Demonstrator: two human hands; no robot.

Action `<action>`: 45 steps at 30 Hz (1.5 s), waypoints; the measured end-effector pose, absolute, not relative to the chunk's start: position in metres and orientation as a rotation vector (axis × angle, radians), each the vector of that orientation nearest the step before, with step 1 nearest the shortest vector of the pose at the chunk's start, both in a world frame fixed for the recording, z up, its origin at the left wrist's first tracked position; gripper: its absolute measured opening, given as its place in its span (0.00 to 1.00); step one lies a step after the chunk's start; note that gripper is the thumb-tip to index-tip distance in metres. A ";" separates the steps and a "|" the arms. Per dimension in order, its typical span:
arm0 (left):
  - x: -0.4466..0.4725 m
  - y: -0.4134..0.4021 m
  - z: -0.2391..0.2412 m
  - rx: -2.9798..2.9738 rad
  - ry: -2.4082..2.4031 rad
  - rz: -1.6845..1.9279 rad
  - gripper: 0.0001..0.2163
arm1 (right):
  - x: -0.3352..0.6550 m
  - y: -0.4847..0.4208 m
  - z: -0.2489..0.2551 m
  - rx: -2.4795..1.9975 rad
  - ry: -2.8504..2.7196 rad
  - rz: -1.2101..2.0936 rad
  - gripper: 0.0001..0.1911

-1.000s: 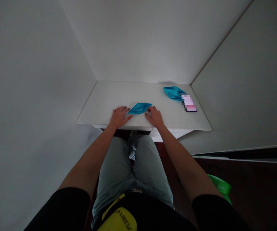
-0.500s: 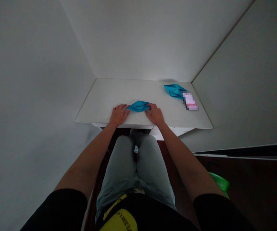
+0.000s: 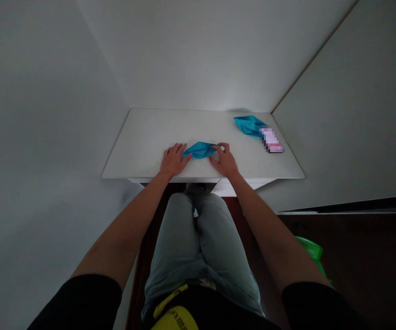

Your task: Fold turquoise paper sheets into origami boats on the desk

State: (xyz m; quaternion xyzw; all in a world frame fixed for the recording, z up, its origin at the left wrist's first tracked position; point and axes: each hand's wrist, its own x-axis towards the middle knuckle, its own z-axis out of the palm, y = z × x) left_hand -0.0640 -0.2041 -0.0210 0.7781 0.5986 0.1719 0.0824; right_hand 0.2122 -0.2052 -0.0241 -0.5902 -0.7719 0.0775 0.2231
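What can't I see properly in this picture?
All in the head view:
1. Right tip of the near blue folded piece: covered by fingers of the right grip.
2. What the phone shows: blurred into blocks.
3. Right end of the far blue folded piece: lost at that blocky blur.
4. What the green thing is: partly hidden by the right arm.
5. Yellow patch: cut off by the bottom edge.

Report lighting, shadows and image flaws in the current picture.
Head view: dim, greyish light; near blue piece shaded darker along its folds; soft shadow behind the far blue piece; coarse pixel blocks over the phone; detail lost in the dark floor.
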 end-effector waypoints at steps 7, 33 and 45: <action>-0.064 -0.201 -0.023 2.315 1.775 0.495 0.28 | 0.212 -0.207 -0.022 -1.594 -2.161 0.206 0.27; -0.068 -0.195 -0.023 2.269 1.796 0.620 0.25 | 0.208 -0.195 -0.037 -1.525 -2.023 0.290 0.23; -0.072 -0.195 -0.027 2.316 1.782 0.685 0.23 | 0.208 -0.192 -0.037 -1.486 -1.920 0.321 0.10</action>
